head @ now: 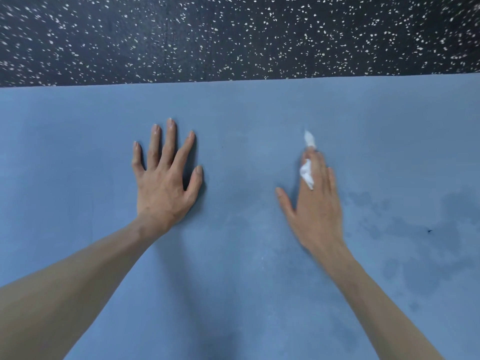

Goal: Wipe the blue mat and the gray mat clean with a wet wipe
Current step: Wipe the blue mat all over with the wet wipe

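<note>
Nearest to us, our two bare forearms reach forward over the blue mat (233, 281), which fills the lower two thirds of the view. To the right of our right arm the mat carries darker, blotchy damp patches (428, 229), with a tiny dark speck (429, 231) among them.

Farther out, our left hand (166, 178) lies palm down on the mat, fingers straight and spread, thumb out to the side; it holds nothing and simply rests flat on the surface.

Level with it and well apart to the right, our right hand (314, 201) is blurred. Its fingers lie stretched forward and close together, the thumb angled out to the left. The white wet wipe (306, 174) is bunched up with these fingers: one fold shows over the fingers near the knuckles, and a twisted end pokes out past the fingertips. The hand presses the wipe onto the mat, though the blur keeps us from telling just how the fingers pin it.

Beyond the hands the mat ends in a straight far edge, and past it lies a dark floor (233, 35) flecked with white. We see no container and no gray mat.
</note>
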